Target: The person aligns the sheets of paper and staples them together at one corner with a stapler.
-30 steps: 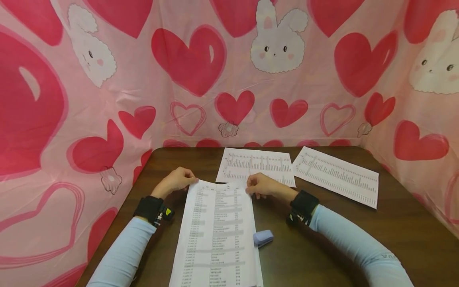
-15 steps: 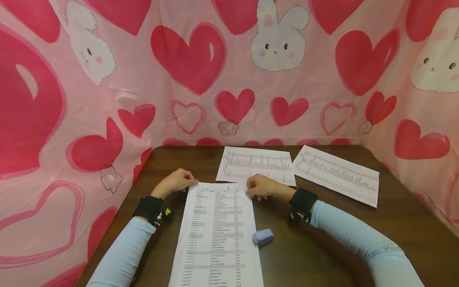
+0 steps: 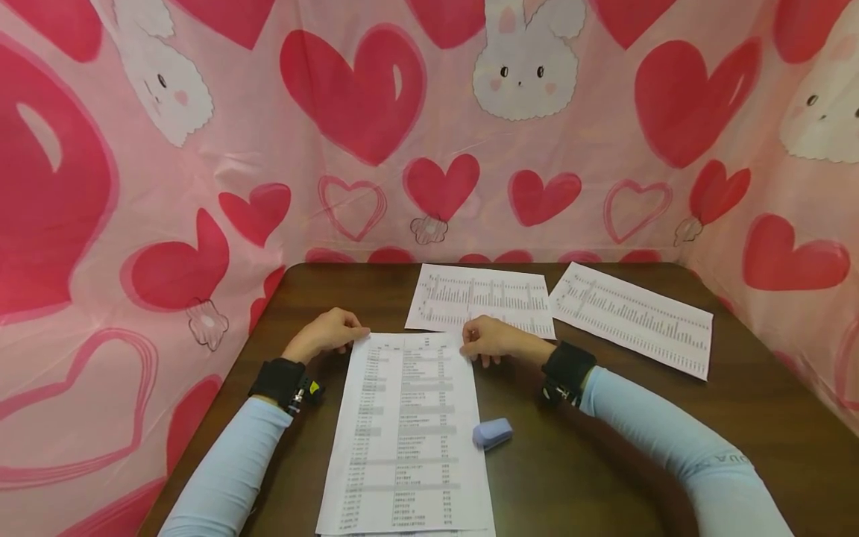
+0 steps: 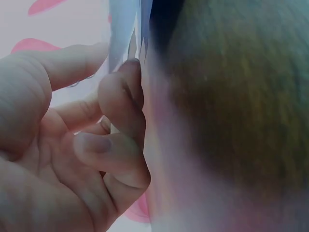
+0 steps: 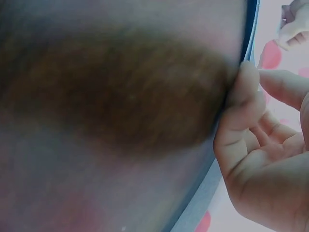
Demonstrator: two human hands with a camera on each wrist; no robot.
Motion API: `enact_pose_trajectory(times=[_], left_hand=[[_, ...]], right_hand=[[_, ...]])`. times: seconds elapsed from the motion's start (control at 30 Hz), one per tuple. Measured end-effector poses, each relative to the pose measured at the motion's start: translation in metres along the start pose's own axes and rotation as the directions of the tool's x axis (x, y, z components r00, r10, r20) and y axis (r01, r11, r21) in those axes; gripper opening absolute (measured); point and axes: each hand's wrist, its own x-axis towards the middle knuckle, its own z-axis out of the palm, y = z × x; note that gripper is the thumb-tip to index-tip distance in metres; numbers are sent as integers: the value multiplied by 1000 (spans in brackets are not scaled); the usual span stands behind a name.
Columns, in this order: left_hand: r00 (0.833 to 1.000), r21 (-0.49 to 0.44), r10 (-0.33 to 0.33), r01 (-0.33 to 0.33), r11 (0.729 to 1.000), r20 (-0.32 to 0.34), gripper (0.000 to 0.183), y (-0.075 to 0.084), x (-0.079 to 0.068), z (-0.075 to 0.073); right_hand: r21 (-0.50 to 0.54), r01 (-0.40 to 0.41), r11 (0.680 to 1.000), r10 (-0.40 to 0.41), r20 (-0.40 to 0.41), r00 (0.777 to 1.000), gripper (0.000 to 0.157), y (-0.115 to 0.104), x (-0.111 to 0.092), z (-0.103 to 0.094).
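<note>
Printed paper sheets [image 3: 409,432] lie lengthwise on the table, with columns of text and grey bands. A second sheet's edge shows beneath the top one at the bottom. My left hand [image 3: 329,332] pinches their far left corner between thumb and fingers; in the left wrist view the paper edges [image 4: 126,29] rise from its fingertips. At the far right corner my right hand [image 3: 493,339] pinches the sheets, its other fingers curled, and the right wrist view shows the thin paper edge [image 5: 250,36] at its fingertips. A small lavender stapler-like object [image 3: 493,433] sits against the right edge.
Behind my right hand lies another printed sheet [image 3: 479,294], and a further one [image 3: 634,321] is angled to its right, their edges nearly meeting. The dark brown table [image 3: 570,477] ends at a pink heart-and-rabbit cloth [image 3: 537,246] at the back and sides.
The paper's far edge, slightly bowed a second ago, now lies straighter. The head view has tilted down, so the sheets' near edge shows. Both hands keep their grip on the corners.
</note>
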Motion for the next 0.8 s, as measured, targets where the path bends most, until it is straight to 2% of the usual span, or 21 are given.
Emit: enact_pose_trajectory(times=[0.13, 0.27, 0.37, 0.53, 0.8], left_hand=[[1000, 14, -26, 26, 1000, -10, 33, -2, -1, -2], [998, 6, -56, 56, 998, 4, 38, -3, -2, -3], [998, -16, -65, 66, 998, 17, 37, -4, -1, -3], [998, -29, -46, 47, 998, 32, 26, -5, 2, 0], [999, -19, -46, 46, 999, 19, 21, -10, 3, 0]], right_hand=[[29, -41, 999, 41, -4, 999, 21, 0, 0, -3], [68, -77, 995, 78, -4, 997, 49, 1, -2, -3], [104, -87, 991, 85, 18, 996, 60, 0, -3, -2], [165, -79, 983, 72, 50, 996, 55, -2, -5, 4], [169, -56, 984, 45, 70, 997, 52, -5, -1, 10]])
